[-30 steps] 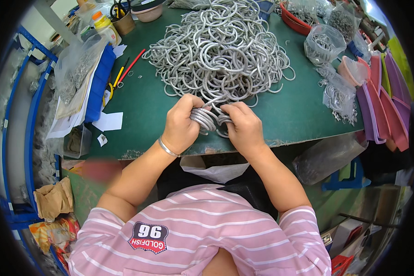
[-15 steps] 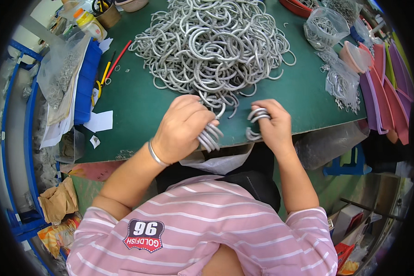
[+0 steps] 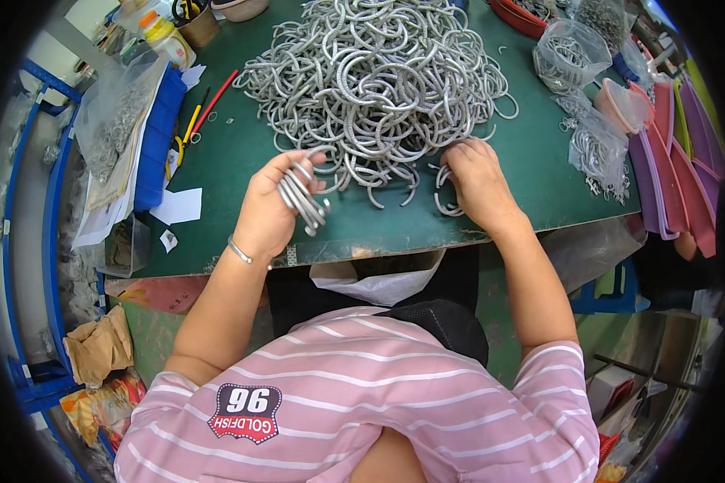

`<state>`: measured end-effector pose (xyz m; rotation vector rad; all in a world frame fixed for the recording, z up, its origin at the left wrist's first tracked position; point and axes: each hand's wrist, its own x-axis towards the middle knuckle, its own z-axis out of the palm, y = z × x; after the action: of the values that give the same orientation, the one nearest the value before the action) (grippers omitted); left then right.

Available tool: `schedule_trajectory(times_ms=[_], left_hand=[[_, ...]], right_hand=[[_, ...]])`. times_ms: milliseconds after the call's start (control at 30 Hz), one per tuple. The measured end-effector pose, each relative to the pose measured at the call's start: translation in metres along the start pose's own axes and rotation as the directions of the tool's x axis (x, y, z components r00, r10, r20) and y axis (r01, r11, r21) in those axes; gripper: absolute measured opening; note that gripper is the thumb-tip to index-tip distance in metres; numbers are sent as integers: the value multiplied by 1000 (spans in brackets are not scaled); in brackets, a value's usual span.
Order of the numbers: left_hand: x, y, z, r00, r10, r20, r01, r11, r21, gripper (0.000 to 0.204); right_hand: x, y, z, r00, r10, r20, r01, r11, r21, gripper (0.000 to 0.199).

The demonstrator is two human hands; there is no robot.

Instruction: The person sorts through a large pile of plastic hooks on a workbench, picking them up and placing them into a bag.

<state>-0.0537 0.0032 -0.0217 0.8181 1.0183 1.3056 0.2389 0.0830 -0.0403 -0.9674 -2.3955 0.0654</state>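
A big heap of grey metal C-shaped bangles (image 3: 379,88) lies on the green table. Left of the heap's near edge, my left hand (image 3: 264,205) is closed round a bunch of several bangles (image 3: 302,205), slightly blurred, their open ends toward me. My right hand (image 3: 482,185) reaches to the heap's near right edge, its fingers bent down and pinched on a few bangles (image 3: 443,203). Its fingertips are partly hidden, so I cannot tell exactly how many it grips. A silver bangle (image 3: 238,249) circles my left wrist.
On the left stand a blue tray (image 3: 159,137), yellow-handled pliers (image 3: 187,133) and a red stick tool (image 3: 216,105). Clear bags of metal parts (image 3: 600,153) and a red bowl (image 3: 517,14) sit at the right. The table's front edge (image 3: 354,251) runs before me.
My left hand has moved left with its bunch, away from the heap. My right hand has moved forward to the heap's near right edge, still with bangles.
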Motion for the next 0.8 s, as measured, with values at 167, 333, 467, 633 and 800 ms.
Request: schedule_trajectory(times_ms=[167,333,467,633,800], left_hand=[[-6,1,1,992,118,-42,-95,927,362,10],[-12,0,8,852,462,244,-493,556,669,11],[0,9,-5,992,93,-87,-61,948,313,7],[11,7,3,992,101,-68,-45,820,571,24],[12,18,6,655,539,529,-743,335,579,18]], right_hand=[[-1,7,7,995,-97,-5,97,990,103,23],[9,3,-6,991,-134,7,129,970,206,27],[14,-6,-24,996,-90,18,80,945,317,29],[2,10,-11,1000,7,19,-11,967,255,24],[1,20,-7,869,491,-55,-408,775,483,16]])
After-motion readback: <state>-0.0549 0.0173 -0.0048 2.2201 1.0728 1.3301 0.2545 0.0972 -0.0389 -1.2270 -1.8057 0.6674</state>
